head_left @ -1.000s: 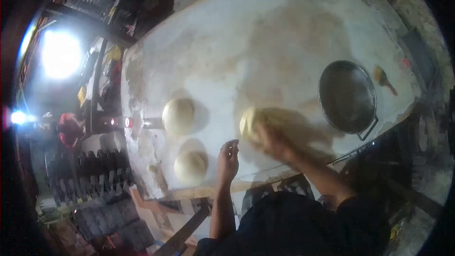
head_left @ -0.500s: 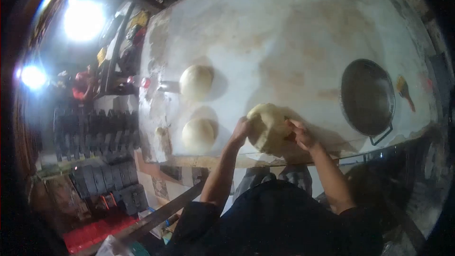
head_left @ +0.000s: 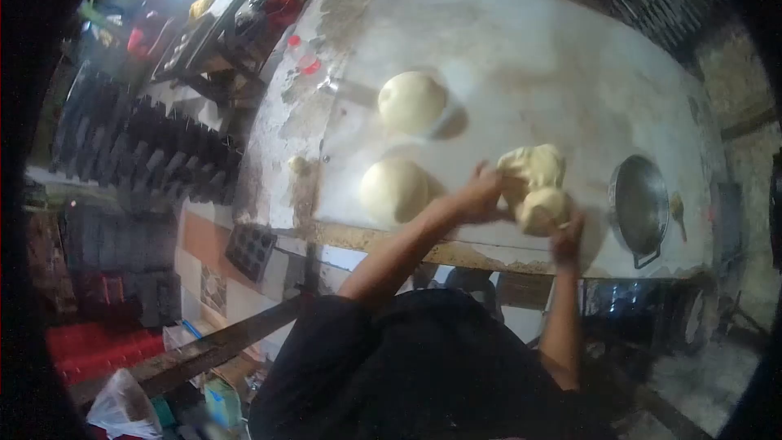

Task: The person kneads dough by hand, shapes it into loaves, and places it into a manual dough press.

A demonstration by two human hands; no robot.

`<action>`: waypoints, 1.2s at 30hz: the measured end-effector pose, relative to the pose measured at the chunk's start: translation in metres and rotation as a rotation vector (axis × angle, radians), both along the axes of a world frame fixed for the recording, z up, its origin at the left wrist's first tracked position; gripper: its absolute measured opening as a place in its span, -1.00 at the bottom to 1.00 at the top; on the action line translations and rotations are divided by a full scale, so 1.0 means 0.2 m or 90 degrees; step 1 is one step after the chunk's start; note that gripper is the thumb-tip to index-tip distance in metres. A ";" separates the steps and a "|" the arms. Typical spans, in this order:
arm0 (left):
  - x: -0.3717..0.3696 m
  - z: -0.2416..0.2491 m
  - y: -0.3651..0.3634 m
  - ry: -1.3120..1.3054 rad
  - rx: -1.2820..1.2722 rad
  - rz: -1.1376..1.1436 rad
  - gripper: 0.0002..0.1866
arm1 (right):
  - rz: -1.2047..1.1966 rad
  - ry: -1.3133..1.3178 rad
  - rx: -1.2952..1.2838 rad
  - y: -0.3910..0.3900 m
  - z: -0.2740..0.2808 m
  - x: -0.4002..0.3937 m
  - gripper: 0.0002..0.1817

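Observation:
Pale dough [head_left: 536, 169] is between my two hands near the front edge of the table. It is uneven, folded at the top, with a rounded lobe at the bottom. My left hand [head_left: 484, 190] grips its left side, fingers closed on it. At its lower right, my right hand [head_left: 568, 236] holds the rounded lobe; the fingers are slightly blurred. Two smooth dough balls, a far one [head_left: 411, 103] and a near one [head_left: 394, 190], rest to the left, apart from my hands.
A round metal pan [head_left: 641, 208] with a handle and a brush [head_left: 678, 213] lie at the right of the worktable [head_left: 505, 41]. A plastic bottle [head_left: 303, 55] with red ends and a small dough lump [head_left: 298, 165] are at the left. Dark stacked trays [head_left: 130, 143] stand beyond.
The view has turned and shifted. The dough between my hands went from a broad round piece to a folded, lobed shape, and my right hand moved down to its lower side.

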State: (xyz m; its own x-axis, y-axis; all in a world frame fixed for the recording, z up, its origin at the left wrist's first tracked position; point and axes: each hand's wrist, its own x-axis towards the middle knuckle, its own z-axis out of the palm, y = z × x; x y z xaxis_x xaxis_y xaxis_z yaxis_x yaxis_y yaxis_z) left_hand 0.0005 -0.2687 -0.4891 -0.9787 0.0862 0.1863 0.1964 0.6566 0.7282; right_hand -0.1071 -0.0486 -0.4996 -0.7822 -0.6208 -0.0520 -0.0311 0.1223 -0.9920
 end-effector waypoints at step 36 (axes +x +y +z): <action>-0.07 -0.08 0.67 -0.249 0.036 0.465 -0.09 | 0.443 0.183 0.262 -0.39 -0.54 -0.46 -0.37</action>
State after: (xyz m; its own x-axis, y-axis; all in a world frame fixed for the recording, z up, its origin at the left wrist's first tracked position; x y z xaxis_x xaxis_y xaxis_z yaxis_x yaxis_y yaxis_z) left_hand -0.0132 -0.1345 -0.5052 -0.7800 -0.5947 -0.1945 -0.5390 0.4808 0.6916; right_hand -0.1996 -0.1265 -0.6073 -0.2476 -0.9397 -0.2358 -0.4761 0.3300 -0.8151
